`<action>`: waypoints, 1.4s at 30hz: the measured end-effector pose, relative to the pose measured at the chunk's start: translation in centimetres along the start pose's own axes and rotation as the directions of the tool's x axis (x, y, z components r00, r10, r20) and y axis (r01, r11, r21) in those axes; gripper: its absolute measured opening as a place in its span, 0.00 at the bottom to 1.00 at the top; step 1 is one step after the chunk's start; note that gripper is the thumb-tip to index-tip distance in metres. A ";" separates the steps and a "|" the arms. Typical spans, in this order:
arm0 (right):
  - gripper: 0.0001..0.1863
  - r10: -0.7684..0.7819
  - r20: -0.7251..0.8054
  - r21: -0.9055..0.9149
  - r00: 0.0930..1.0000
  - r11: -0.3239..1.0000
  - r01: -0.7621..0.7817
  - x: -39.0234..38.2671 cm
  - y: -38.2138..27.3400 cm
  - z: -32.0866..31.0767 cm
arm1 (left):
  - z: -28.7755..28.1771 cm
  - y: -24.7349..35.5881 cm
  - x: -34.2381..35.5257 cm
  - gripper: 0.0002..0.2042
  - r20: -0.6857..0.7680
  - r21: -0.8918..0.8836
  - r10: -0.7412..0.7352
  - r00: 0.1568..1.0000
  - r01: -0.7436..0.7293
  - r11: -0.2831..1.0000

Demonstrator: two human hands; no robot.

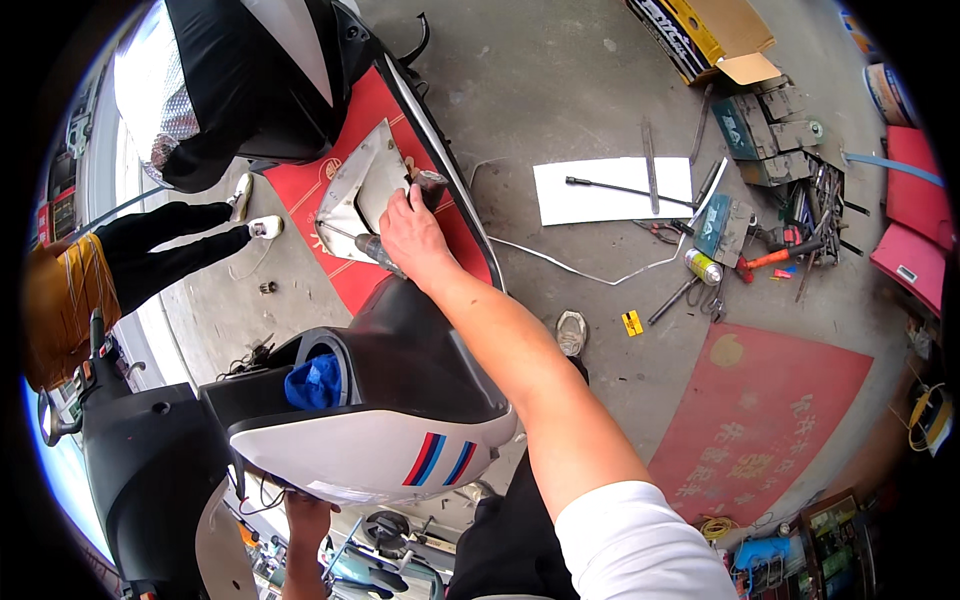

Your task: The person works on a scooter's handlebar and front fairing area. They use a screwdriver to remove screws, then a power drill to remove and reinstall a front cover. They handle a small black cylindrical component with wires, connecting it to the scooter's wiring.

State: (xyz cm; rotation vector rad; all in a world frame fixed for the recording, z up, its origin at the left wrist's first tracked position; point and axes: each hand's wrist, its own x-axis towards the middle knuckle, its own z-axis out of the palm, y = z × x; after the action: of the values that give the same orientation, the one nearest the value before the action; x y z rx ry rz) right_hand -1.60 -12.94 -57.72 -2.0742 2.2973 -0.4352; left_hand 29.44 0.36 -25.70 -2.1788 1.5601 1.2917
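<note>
My right hand is closed around the handle of what looks like a power screwdriver. Its thin bit points left, over a pale angular panel lying on the scooter's red-covered footboard. The dark end of the handle sticks out beyond my fingers. Under the scooter's white side cover, marked with red and blue stripes, my left hand reaches up; its fingers are mostly hidden. A blue cloth is tucked into the round opening of the black seat-base part.
Another person stands at the left beside the scooter. On the floor at right are a white sheet with long rods, green tool cases, a spray can, loose tools and a red mat. An open carton lies beyond.
</note>
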 end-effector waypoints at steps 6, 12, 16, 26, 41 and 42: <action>0.18 -0.224 0.514 0.012 0.828 0.967 0.254 1.3 -0.5 1.5 | -0.2 0.1 -0.2 0.09 0.025 0.163 0.129 0.991 -0.131 0.978; 0.13 -0.324 0.352 0.178 0.878 0.944 0.277 0.9 2.1 0.9 | 0.8 2.6 -0.7 0.06 -0.008 0.043 0.036 0.999 -0.036 0.998; 0.12 -0.383 0.216 0.386 0.898 0.878 0.282 -0.9 5.9 -3.1 | 0.3 1.9 0.2 0.04 0.015 0.122 0.079 0.997 -0.081 0.989; 0.35 0.468 0.198 0.585 0.861 0.649 -0.487 -22.3 14.1 -26.0 | 0.9 0.7 -0.5 0.06 0.052 0.103 0.300 0.953 -0.303 0.947; 0.19 0.569 0.312 0.856 0.761 0.179 -0.485 -44.8 -13.3 -46.9 | -1.7 3.4 -1.3 0.18 0.074 0.219 0.525 0.848 -0.527 0.821; 0.18 0.557 0.323 0.857 0.765 0.170 -0.486 -44.9 -15.7 -46.8 | -2.1 3.5 -0.4 0.17 0.064 0.178 0.550 0.833 -0.552 0.815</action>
State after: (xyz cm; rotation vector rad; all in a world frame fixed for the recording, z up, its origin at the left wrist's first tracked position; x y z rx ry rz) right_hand 9.86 38.74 -17.14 -0.6277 1.8082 -1.3381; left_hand 27.67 -2.14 -22.98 -1.6508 2.3167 1.2065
